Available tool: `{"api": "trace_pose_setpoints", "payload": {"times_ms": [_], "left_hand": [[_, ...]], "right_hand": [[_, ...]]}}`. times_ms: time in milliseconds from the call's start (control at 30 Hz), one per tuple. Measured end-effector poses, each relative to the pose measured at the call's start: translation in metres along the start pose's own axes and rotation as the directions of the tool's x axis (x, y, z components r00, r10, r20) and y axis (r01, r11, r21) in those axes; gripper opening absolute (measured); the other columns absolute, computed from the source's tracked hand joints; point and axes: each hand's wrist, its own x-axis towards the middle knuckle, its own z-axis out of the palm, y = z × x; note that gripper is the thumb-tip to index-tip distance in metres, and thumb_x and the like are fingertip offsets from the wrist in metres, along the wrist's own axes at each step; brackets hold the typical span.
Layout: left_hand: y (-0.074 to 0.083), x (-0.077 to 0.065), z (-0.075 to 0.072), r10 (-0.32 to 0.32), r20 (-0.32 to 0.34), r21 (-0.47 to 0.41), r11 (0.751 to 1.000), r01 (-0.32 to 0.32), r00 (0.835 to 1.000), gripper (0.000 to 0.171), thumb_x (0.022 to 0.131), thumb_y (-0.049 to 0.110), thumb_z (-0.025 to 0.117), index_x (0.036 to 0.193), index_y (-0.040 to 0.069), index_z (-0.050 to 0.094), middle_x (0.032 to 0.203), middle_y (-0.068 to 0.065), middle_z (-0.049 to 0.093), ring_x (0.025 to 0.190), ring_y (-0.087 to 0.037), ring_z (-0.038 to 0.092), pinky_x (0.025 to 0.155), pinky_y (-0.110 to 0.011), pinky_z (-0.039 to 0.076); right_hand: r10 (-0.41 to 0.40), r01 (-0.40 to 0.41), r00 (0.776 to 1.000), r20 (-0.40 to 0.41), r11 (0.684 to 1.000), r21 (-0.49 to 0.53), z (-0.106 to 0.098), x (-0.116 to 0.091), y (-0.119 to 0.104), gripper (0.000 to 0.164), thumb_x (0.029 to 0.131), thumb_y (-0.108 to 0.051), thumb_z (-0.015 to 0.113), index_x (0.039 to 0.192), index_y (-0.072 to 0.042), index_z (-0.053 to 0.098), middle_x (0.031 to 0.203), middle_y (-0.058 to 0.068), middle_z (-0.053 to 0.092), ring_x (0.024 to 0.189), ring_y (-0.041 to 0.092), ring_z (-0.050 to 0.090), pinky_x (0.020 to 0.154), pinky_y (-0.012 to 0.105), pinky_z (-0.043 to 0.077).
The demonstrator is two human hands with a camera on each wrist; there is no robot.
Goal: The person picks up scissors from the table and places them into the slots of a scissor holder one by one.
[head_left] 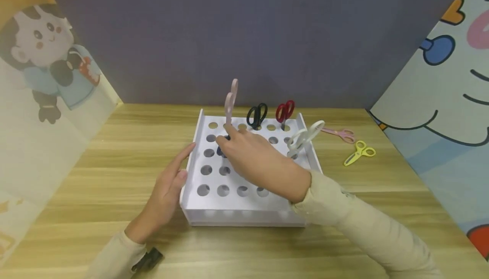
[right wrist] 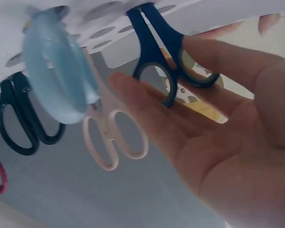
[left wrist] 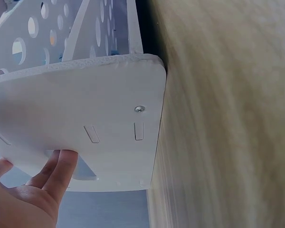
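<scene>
In the head view my right hand [head_left: 252, 156] reaches across a white rack [head_left: 233, 202] with rows of round holes. Its thumb and fingers hold the handles of dark blue scissors [right wrist: 154, 57], whose blades point into a hole. Beside them in the right wrist view, light blue scissors [right wrist: 57, 71] stand in the rack; in the head view my hand hides them. Pale pink scissors [head_left: 231, 102] rise behind my right hand. My left hand [head_left: 166, 192] rests against the rack's left side, with fingertips at the cut-out [left wrist: 85, 171] in that panel.
Black scissors [head_left: 257, 115] and red scissors [head_left: 285, 112] stand in the back row, white scissors [head_left: 304, 138] nearer the right side. Pink scissors [head_left: 344, 134] and yellow scissors [head_left: 359, 153] lie on the wooden table [head_left: 382, 194]. A grey panel [head_left: 244, 41] stands behind.
</scene>
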Motion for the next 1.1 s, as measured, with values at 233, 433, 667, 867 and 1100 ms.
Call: {"api": "trace_pose_setpoints", "payload": {"times_ms": [233,433,667,867,1100], "left_hand": [[-0.001,-0.001,0.005,0.007,0.004,0.009,1.0,-0.007,1.0,0.054,0.103,0.012,0.034,0.156,0.023,0.034,0.158,0.002,0.037,0.141,-0.021,0.04,0.116,-0.025,0.028],[-0.001,-0.001,0.006,0.0,0.006,0.004,1.0,0.0,1.0,0.054,0.104,0.011,0.034,0.156,0.022,0.034,0.157,0.002,0.038,0.138,-0.019,0.043,0.114,-0.025,0.03],[-0.003,-0.001,0.009,0.024,-0.005,0.001,1.0,-0.024,1.0,0.053,0.103,0.009,0.034,0.156,0.018,0.035,0.156,-0.001,0.04,0.14,-0.021,0.041,0.115,-0.026,0.03],[-0.001,-0.001,0.007,-0.005,0.004,-0.009,1.0,0.005,1.0,0.053,0.104,0.011,0.033,0.156,0.021,0.034,0.153,-0.002,0.044,0.13,-0.019,0.05,0.108,-0.025,0.038],[-0.004,-0.003,-0.001,-0.031,0.021,-0.034,0.999,0.032,0.999,0.053,0.105,0.013,0.032,0.157,0.021,0.033,0.125,-0.012,0.062,0.08,-0.014,0.068,0.067,-0.027,0.055]], "right_hand": [[-0.004,0.006,1.0,-0.019,0.994,0.111,0.01,-0.015,0.007,0.052,0.095,-0.005,0.061,0.145,-0.015,0.048,0.149,0.015,0.043,0.114,0.035,0.061,0.07,0.037,0.059],[-0.015,0.034,0.995,-0.103,0.983,0.183,0.014,-0.037,0.009,0.066,0.093,-0.009,0.066,0.153,-0.02,0.039,0.158,0.013,0.03,0.129,0.036,0.051,0.073,0.037,0.059],[0.022,0.027,0.984,-0.179,0.964,0.264,0.011,-0.068,0.016,0.061,0.093,-0.019,0.07,0.148,-0.016,0.047,0.152,0.015,0.042,0.133,0.03,0.047,0.097,0.043,0.051],[0.074,0.047,0.925,-0.372,0.951,0.307,-0.002,-0.097,0.034,0.043,0.09,-0.02,0.073,0.13,-0.008,0.062,0.121,0.01,0.067,0.113,0.026,0.063,0.092,0.045,0.054],[0.179,0.004,0.813,-0.555,0.95,0.312,-0.022,-0.121,0.065,0.032,0.089,-0.017,0.073,0.119,-0.007,0.069,0.112,0.005,0.072,0.097,0.021,0.068,0.083,0.04,0.054]]}}
